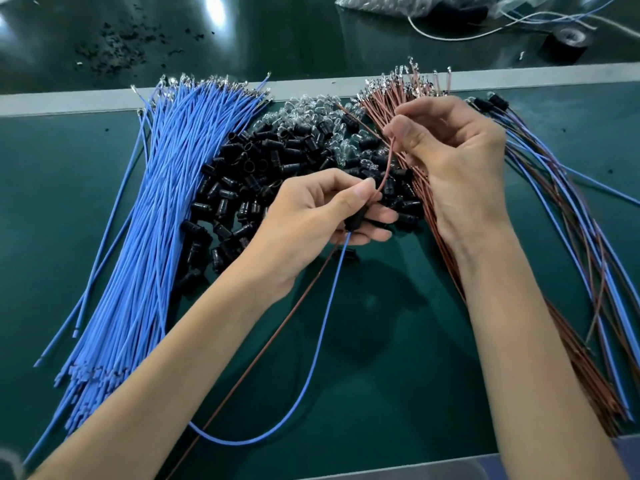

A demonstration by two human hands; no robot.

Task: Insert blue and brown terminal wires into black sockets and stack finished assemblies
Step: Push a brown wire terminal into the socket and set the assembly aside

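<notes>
My left hand (322, 209) grips a black socket (354, 220) in the middle of the view. A blue wire (325, 327) hangs from the socket's lower end and loops down toward the near edge. My right hand (450, 150) pinches a brown wire (386, 168) between thumb and forefinger, just above the socket. That brown wire runs down to my left thumb. A wide bundle of blue wires (152, 220) lies at the left. Loose black sockets (242, 188) are heaped in the centre. Brown wires (408, 95) fan out under my right hand.
Finished assemblies (568, 216) of blue and brown wires lie stacked at the right. Clear glass bulbs (311, 112) sit behind the sockets. A black tape roll (568, 43), a plastic bag (415, 3) and black debris (121, 39) lie beyond a grey strip (69, 100). Another brown wire (263, 351) crosses the green mat.
</notes>
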